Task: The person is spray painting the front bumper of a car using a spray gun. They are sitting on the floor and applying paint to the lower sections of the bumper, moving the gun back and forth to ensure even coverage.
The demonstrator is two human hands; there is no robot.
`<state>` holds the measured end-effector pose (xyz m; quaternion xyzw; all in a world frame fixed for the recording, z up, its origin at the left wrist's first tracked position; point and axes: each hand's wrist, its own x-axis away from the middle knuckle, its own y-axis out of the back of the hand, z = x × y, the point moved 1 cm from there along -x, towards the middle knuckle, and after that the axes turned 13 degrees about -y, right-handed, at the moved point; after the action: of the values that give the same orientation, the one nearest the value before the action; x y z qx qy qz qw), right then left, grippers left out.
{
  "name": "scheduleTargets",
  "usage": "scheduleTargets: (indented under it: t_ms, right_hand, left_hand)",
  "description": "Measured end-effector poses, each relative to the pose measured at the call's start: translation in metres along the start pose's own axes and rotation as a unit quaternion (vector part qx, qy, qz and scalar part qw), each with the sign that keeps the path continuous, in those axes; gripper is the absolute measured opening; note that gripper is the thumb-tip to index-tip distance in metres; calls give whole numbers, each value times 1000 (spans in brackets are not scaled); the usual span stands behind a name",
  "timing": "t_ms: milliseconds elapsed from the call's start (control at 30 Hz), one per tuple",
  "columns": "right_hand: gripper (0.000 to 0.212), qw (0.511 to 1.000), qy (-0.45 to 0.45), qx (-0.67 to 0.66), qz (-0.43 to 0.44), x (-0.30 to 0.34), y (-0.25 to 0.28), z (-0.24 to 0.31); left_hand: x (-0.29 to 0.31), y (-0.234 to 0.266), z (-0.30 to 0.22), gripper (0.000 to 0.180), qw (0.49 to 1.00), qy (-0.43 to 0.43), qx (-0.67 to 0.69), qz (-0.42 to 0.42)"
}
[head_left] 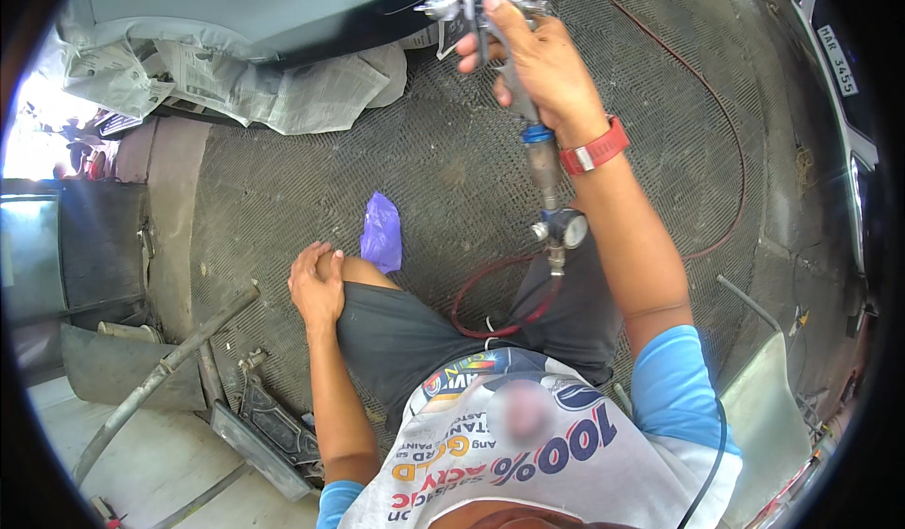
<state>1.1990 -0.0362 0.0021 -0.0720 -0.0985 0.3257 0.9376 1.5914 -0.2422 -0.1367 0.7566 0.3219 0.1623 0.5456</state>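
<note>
Raised toward the top of the head view, my right hand (556, 67) is wrapped round the grip of a silver spray gun (471, 1). Below the grip hangs an air fitting with a round pressure gauge (567, 228), and a red air hose (459, 305) loops from it across my lap. The gun is close to the lower edge of a pale blue-grey car body panel (255, 1). My left hand (319, 284) lies on my left knee with its fingers stretched out, holding nothing. Just beyond that knee, a purple plastic bag (381, 232) is on the floor.
Newspaper sheets (283, 95) hang along the panel's lower edge. The hose runs over the textured dark floor (283, 180) at right. Metal pipes (165, 369) and loose car parts (273, 416) lie at left. Another vehicle (839, 86) stands at far right.
</note>
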Motion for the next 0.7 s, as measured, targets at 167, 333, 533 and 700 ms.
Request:
scheduleTargets:
  t_ms: [167,333,533,700]
  right_hand:
    - [47,995,5,50,-89,-9,57,14]
    - [47,987,15,51,-151,-27,101,27]
    - [49,962,83,78,-248,-31,130,36]
    - [47,965,68,75,-242,-9,120,20]
  left_hand:
    - [-2,0,-3,37,1000,6,12,-2]
    - [1,-2,-1,36,1000,3,2,-7]
    - [-2,-4,-5,36,1000,-13,1,-7]
    - [-6,-6,-9,35,1000,-30,9,2]
